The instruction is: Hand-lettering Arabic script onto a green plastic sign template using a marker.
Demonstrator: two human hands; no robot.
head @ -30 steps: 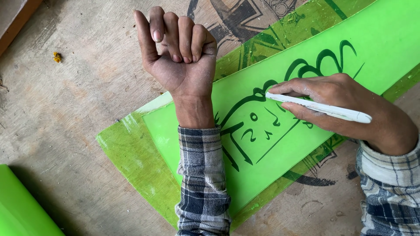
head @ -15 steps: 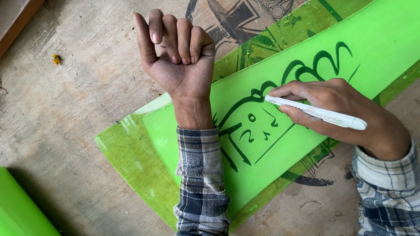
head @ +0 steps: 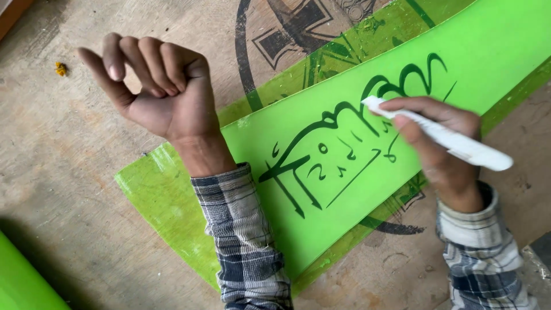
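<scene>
Lettering a strip of bright green sheet with a white marker pen. The right hand grips the marker pen between thumb and fingers, its tip set down on the dark green brush-style lettering just left of that hand. The left hand is raised off the surface, wrist bent back, fingers curled loosely toward the palm and holding nothing; its plaid-sleeved forearm lies across the near end of the strip and appears to pin it. The strip rests on a larger translucent green sheet, which lies in turn on a worn wooden table bearing a dark printed emblem beyond the hands. A small yellow scrap lies well left of the left hand.

Judged step: drawing or retouching a stroke in the middle of the lettering, with smaller marks already laid below it. The next move seems to call for a steady drag of the tip along the stroke, the forearm keeping the strip from sliding.
</scene>
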